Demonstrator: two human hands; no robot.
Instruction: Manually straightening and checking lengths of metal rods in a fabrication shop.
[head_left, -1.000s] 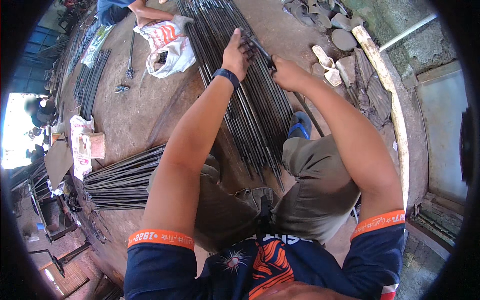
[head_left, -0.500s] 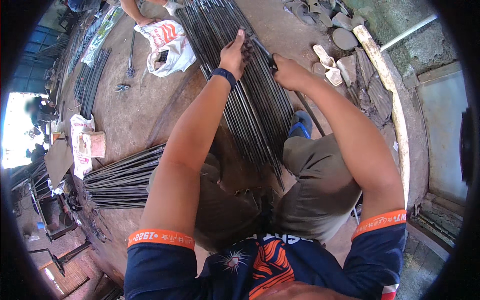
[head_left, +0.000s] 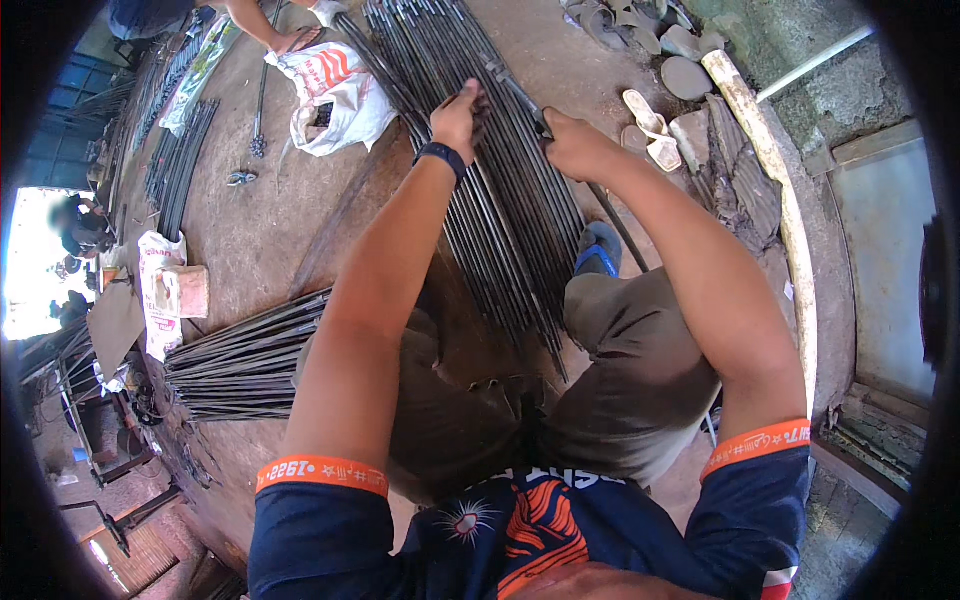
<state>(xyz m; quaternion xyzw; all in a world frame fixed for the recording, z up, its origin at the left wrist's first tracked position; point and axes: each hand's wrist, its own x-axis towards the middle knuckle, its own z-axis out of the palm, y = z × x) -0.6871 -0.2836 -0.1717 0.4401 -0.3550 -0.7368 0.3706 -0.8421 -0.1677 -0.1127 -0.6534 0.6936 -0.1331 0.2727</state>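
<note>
A broad row of long dark metal rods [head_left: 515, 235] lies on the ground, reaching from between my knees toward the far side. My left hand [head_left: 458, 122] is over the rods, thumb raised and fingers partly spread, with nothing plainly held. Its fingertips are partly hidden and look dark. To the right, my right hand [head_left: 580, 145] is closed around a single metal rod [head_left: 618, 222]. That rod slants over the right edge of the row, its far part passing near my left hand and its near part running beside my right foot.
At the far left, another person's hand [head_left: 296, 40] rests beside a white sack [head_left: 345, 105]. More rods [head_left: 245, 365] lie left of my knee. White sandals [head_left: 652, 130], flat stones and a pale pole [head_left: 770, 180] line the right. A pink block [head_left: 182, 292] sits at left.
My left hand has drawn slightly nearer and left, its thumb lower. My right hand stays on its rod. The other person's hand at the far left has shifted a little.
</note>
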